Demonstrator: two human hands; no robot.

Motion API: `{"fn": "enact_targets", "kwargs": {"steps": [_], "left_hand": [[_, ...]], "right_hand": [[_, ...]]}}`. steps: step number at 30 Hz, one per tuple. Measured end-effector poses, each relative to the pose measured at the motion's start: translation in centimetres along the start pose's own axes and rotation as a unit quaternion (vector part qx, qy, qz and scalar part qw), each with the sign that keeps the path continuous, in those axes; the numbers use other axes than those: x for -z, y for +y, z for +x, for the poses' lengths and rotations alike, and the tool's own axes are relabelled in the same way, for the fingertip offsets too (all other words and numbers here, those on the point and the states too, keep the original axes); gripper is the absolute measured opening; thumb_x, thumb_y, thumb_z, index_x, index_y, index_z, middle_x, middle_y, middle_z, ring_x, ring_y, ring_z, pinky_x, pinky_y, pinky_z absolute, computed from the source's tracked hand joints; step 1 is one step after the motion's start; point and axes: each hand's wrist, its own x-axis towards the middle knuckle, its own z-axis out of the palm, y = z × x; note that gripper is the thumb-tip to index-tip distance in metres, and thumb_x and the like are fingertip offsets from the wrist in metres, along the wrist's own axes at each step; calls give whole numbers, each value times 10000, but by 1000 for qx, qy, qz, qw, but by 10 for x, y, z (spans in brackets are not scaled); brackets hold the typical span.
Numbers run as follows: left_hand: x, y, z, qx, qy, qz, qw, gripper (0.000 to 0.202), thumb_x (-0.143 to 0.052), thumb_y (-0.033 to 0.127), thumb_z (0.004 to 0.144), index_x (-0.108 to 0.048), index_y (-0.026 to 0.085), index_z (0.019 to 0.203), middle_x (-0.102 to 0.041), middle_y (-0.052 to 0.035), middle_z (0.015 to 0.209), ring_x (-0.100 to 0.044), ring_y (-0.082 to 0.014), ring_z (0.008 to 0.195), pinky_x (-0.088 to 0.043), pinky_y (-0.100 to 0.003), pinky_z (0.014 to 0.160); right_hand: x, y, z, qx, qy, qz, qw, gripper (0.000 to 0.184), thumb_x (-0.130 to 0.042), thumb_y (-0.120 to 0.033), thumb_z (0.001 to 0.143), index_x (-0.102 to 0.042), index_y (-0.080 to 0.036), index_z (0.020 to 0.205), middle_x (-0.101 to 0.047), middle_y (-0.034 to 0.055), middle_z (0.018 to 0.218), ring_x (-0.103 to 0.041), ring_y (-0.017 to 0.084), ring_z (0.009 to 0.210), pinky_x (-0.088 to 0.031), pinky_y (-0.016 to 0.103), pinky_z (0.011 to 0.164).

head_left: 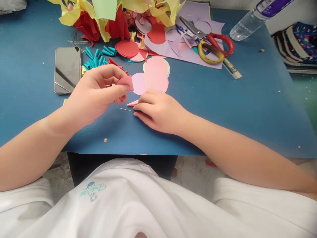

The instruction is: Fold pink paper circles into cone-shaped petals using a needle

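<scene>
My left hand point(99, 89) hovers above the blue table point(223, 105) and pinches a small pink paper piece point(126, 82) between thumb and fingers. My right hand point(156, 110) rests on the table with its fingers curled. It touches a thin metal needle point(125, 109) and a rolled pink paper cone point(133, 103) that lies under its fingertips. Just beyond both hands lie pink paper circles point(153, 77).
A phone point(67, 68) lies at the left, with teal paper cones point(95, 59) and red ones beside it. Scissors point(210, 41) rest on lilac paper at the back. A heap of yellow and red scraps point(104, 16), a ruler point(231, 68) and a plastic bottle point(255, 18) sit further back.
</scene>
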Motion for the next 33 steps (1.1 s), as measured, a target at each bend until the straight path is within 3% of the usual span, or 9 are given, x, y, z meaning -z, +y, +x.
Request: {"fn": "enact_targets", "kwargs": {"steps": [5, 9, 13, 17, 23, 25, 28, 30, 33], "left_hand": [[3, 0, 2, -27, 42, 42, 998, 129, -824, 111, 879, -755, 205, 824, -747, 20, 811, -707, -101, 683, -559, -273, 656], [7, -1, 5, -63, 67, 80, 993, 138, -802, 115, 860, -735, 211, 785, -675, 43, 694, -629, -100, 588, -490, -261, 522], [7, -1, 7, -79, 65, 80, 992, 154, -776, 97, 864, -716, 212, 782, -659, 55, 663, -576, -80, 537, -448, -246, 487], [6, -3, 8, -66, 76, 106, 989, 122, -759, 122, 874, -731, 215, 800, -680, 48, 665, -607, -93, 561, -444, -241, 491], [9, -13, 14, -56, 69, 115, 989, 63, -790, 157, 859, -746, 201, 850, -693, 31, 724, -634, -104, 626, -446, -258, 528], [10, -16, 16, -58, 66, 109, 990, 104, -808, 150, 864, -763, 203, 940, -727, 26, 775, -660, -116, 665, -466, -271, 559], [11, -19, 16, -56, 49, 104, 992, 145, -842, 128, 867, -785, 202, 978, -767, 7, 855, -681, -120, 703, -518, -283, 616], [10, -20, 14, -47, 24, 104, 993, 150, -876, 132, 870, -812, 209, 981, -763, 5, 850, -682, -121, 700, -522, -278, 609], [7, -21, 10, -27, -24, 100, 994, 214, -911, 144, 876, -847, 221, 1065, -704, 29, 737, -660, -129, 643, -467, -267, 538]], "right_hand": [[-3, -9, 11, 1, -64, -90, 994, 480, -419, -168, 1228, -741, -218, 875, -739, 101, 885, -652, 273, 846, -534, 417, 746], [2, -21, 25, -11, -129, -138, 982, 443, -439, -81, 1182, -792, -189, 936, -754, 111, 878, -676, 274, 815, -442, 405, 665], [8, -27, 38, -2, -199, -149, 969, 388, -489, -50, 1132, -830, -178, 995, -785, 126, 915, -675, 282, 802, -454, 420, 662], [9, -21, 40, 16, -219, -149, 964, 359, -496, -47, 1129, -824, -163, 1041, -784, 141, 927, -685, 297, 827, -473, 429, 673], [8, -4, 28, 36, -163, -78, 983, 242, -602, -60, 1024, -741, -244, 948, -778, 109, 955, -664, 288, 873, -565, 435, 761], [13, -2, 22, 24, -131, -19, 991, 176, -638, -113, 973, -689, -269, 909, -764, 89, 951, -653, 281, 879, -578, 427, 757], [21, -4, 14, -25, -29, 133, 990, 157, -671, -174, 892, -589, -288, 823, -670, 18, 793, -596, 223, 738, -579, 390, 699], [24, -6, 11, -66, 45, 241, 967, 175, -667, -179, 883, -565, -297, 804, -623, -20, 699, -553, 193, 622, -596, 391, 650], [19, -4, 11, -165, 131, 420, 883, 142, -715, -280, 914, -620, -307, 812, -740, 4, 745, -585, 203, 563, -553, 398, 509]]}}
